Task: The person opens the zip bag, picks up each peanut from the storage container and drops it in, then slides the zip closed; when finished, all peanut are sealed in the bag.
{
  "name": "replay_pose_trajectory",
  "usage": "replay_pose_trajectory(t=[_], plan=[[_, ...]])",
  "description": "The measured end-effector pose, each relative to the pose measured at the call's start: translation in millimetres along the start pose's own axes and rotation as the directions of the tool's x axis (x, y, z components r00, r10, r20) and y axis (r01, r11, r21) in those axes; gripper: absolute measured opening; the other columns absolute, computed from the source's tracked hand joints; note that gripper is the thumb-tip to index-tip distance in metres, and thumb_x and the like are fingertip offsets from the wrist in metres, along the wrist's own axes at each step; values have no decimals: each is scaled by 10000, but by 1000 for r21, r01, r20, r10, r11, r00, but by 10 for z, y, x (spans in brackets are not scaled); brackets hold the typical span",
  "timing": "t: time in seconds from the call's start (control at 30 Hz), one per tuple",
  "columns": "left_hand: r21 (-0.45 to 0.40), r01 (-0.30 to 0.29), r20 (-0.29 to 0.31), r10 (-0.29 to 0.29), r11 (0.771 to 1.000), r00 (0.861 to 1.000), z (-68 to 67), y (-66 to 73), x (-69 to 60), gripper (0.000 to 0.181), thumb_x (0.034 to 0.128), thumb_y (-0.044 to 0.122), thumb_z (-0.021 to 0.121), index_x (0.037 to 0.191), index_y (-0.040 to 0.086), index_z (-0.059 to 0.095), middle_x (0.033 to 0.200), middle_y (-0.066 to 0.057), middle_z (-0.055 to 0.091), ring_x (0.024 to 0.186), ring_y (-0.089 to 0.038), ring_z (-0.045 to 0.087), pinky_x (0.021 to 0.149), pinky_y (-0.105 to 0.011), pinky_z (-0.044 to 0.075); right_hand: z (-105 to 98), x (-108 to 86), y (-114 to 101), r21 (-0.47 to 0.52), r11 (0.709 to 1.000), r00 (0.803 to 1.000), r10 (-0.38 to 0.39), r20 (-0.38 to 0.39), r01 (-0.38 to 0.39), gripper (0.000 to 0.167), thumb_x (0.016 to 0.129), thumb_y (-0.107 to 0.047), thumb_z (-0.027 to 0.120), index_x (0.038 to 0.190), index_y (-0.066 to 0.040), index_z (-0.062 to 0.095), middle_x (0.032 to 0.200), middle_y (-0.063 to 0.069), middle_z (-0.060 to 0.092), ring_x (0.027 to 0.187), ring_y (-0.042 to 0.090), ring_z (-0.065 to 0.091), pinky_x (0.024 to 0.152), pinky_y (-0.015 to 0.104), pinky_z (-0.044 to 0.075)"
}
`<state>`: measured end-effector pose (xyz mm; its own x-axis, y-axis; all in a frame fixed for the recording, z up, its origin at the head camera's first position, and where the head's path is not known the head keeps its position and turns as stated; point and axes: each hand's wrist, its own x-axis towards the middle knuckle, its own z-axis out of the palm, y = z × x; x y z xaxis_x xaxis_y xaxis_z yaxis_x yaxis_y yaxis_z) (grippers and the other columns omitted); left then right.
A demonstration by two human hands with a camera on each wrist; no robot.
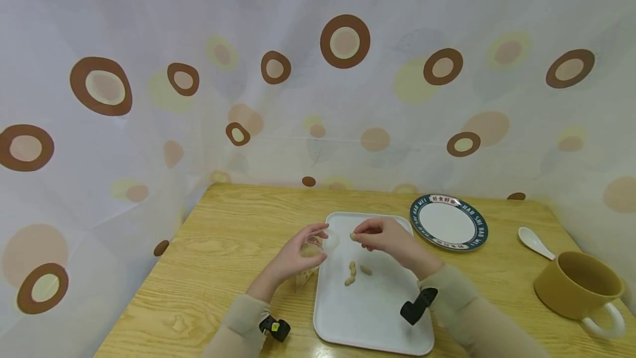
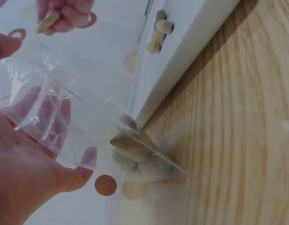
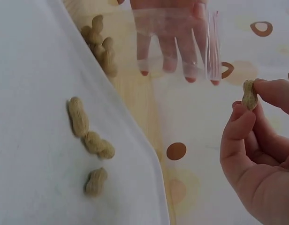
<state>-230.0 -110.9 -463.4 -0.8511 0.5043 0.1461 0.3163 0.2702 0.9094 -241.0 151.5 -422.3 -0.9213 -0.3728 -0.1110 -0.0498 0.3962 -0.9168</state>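
Observation:
My left hand [image 1: 293,256] holds a clear zip-top plastic bag [image 2: 83,112] at the tray's left edge, its fingers showing through the film. Several unshelled peanuts [image 2: 135,157] lie in the low end of the bag, which hangs beside the tray over the wood. Above the white tray [image 1: 372,314], my right hand [image 1: 395,239] pinches one peanut [image 3: 250,95] between thumb and fingers, a short gap to the right of the bag. Three loose peanuts [image 3: 79,117] lie on the tray below the hands.
A plate with a dark green lettered rim [image 1: 422,225] lies behind the tray on the right. Farther right are a white spoon [image 1: 534,242] and a large mustard-brown mug [image 1: 561,291] with a white handle. A patterned curtain [image 1: 298,98] hangs behind the wooden table [image 1: 238,220].

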Motion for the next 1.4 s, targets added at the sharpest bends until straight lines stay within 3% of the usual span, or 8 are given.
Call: replay_pose_trajectory(t=[0.23,0.33,0.5,0.83,1.0,1.23,1.4], plan=[[0,-13,10,13,1000,1000,5,38,-1,628,913,135,658,1486,99,403,1348,-224,528,1166,-365,538,1012,-513,419,160,57,-185,133,991,1000,-1,-7,2,312,920,-270,706,1104,-18,685,941,50,687,843,216,645,799,288,558],[-3,-13,15,13,1000,1000,12,45,-1,625,915,139,659,1485,99,404,1354,-228,527,1166,-349,539,1009,-509,423,212,67,-242,173,984,999,-42,6,41,317,929,-226,694,1126,21,672,948,42,693,841,176,658,802,286,567],[-12,5,9,-5,1000,1000,14,64,-3,632,912,142,664,1488,120,405,1385,-181,528,1203,-360,528,1030,-532,411,243,70,-257,196,975,991,-120,63,106,358,958,-150,641,1218,95,619,1102,151,691,899,150,671,826,284,573],[-8,-8,1,8,1000,1000,-9,30,-7,610,927,78,637,1488,116,402,1358,-221,518,1181,-380,531,1030,-560,415,149,31,-114,132,989,996,-78,37,72,352,966,-192,636,1258,4,621,1169,152,671,939,148,674,826,294,576],[-6,-13,-5,13,1000,1000,-16,35,-14,619,922,83,644,1489,108,399,1356,-211,525,1180,-372,533,1038,-570,400,107,9,-49,103,993,998,-62,28,59,356,962,-188,639,1262,3,617,1234,251,621,954,188,673,821,298,579],[-2,-24,-6,24,1000,1000,-16,22,-14,634,914,110,658,1487,66,391,1347,-211,532,1165,-340,539,1037,-563,402,54,-14,72,50,997,998,-65,26,63,387,935,-149,660,1270,36,604,1193,261,635,986,262,669,807,336,579],[-10,-33,-6,33,999,999,-22,12,-16,629,918,107,653,1489,70,391,1350,-218,529,1167,-345,534,1038,-572,396,40,-16,138,14,1000,1000,-8,29,8,415,929,-138,662,1303,22,580,1196,247,642,987,269,667,804,344,580]])
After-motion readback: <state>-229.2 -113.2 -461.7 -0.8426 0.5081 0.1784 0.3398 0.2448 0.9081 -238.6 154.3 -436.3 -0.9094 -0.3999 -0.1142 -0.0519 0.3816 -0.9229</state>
